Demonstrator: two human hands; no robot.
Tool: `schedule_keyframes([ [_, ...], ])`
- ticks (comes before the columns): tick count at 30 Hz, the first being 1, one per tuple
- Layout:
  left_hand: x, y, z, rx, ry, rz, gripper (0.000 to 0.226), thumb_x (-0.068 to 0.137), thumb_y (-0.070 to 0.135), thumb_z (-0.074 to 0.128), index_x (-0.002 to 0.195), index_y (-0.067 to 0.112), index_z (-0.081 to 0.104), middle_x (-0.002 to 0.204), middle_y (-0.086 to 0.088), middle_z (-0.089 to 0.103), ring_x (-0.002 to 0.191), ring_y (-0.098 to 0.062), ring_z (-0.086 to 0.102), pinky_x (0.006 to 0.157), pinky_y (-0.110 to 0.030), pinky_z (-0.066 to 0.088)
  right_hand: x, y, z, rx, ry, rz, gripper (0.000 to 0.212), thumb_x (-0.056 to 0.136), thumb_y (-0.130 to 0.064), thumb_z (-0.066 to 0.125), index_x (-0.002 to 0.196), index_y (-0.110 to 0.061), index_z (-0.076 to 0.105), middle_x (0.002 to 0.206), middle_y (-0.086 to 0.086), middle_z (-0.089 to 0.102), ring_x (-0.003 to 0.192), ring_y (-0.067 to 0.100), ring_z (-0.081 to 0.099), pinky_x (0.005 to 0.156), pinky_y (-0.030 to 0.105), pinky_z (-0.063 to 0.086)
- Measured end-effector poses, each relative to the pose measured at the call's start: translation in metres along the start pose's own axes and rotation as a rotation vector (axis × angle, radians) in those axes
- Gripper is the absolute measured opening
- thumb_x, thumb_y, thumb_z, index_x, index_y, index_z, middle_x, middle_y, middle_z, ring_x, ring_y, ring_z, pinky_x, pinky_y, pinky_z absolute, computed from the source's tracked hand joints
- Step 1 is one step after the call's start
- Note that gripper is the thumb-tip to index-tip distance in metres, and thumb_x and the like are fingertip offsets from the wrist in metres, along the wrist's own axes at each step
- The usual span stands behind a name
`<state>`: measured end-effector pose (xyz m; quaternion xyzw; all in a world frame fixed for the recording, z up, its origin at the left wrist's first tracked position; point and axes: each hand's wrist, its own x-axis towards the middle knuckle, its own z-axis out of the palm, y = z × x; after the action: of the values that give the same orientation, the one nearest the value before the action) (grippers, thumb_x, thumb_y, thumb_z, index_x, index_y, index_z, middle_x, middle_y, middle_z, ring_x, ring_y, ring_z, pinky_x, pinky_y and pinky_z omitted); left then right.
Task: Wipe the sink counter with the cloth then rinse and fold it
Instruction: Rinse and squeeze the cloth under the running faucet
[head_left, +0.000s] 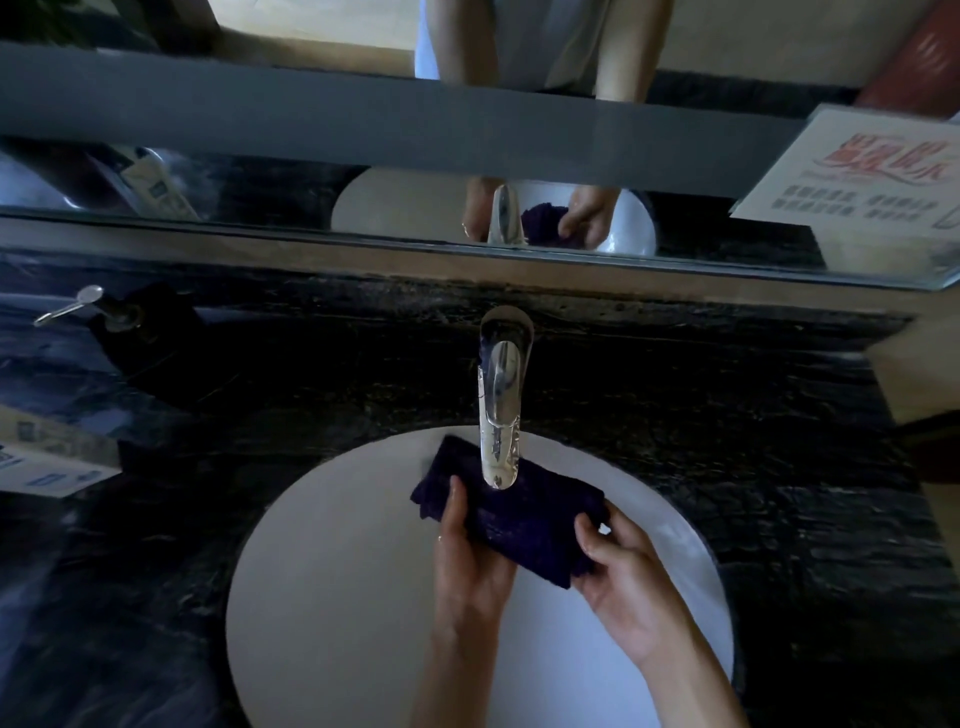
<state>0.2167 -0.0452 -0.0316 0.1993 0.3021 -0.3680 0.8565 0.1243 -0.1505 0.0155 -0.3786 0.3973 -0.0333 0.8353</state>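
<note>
dim, bluish | glare on faucet (500, 415) | edges warped, blurred

Nubby, dark purple cloth (511, 514); glossy chrome tap (500, 405); smooth white glazed sink (332, 571); polished black veined stone counter (753, 467); reflective glass mirror (260, 192).

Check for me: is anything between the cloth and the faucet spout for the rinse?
Nothing visible. The left hand and right hand hold the dark cloth over the white basin, directly beneath the faucet spout. The soap pump stands far off on the counter.
</note>
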Motion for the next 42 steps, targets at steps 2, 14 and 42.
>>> schedule_keyframes([
  [2,-0.001,0.002,0.003,0.011,-0.025,0.016,0.056,0.095,0.041,0.049,0.135,0.002,0.058,0.129,-0.023,0.063,0.116,-0.034,0.061,0.116,-0.055,0.033,0.0,-0.003,-0.004,-0.049,-0.008,0.003,0.036,0.096,-0.005,0.054,0.13,-0.01,0.063,0.128,0.015,0.07,0.119,0.033,0.067,0.093,0.046,0.056],
  [14,0.002,0.013,-0.01,0.058,0.06,0.075,0.06,0.099,0.042,0.048,0.14,-0.001,0.052,0.131,-0.024,0.06,0.115,-0.036,0.062,0.103,-0.052,0.046,0.018,0.004,0.014,-0.203,0.092,0.078,0.027,0.101,-0.006,0.051,0.122,-0.014,0.067,0.112,0.013,0.077,0.103,0.032,0.073,0.081,0.039,0.058],
  [42,-0.002,0.008,0.022,0.408,-0.052,0.045,0.061,0.104,0.034,0.026,0.056,0.017,0.059,0.048,-0.004,0.046,0.036,-0.022,0.042,0.041,-0.026,0.023,-0.02,-0.075,0.111,-0.595,-0.048,-0.256,0.039,0.099,-0.031,0.06,0.087,0.006,0.063,0.066,0.001,0.065,0.049,0.013,0.049,0.042,0.022,0.036],
])
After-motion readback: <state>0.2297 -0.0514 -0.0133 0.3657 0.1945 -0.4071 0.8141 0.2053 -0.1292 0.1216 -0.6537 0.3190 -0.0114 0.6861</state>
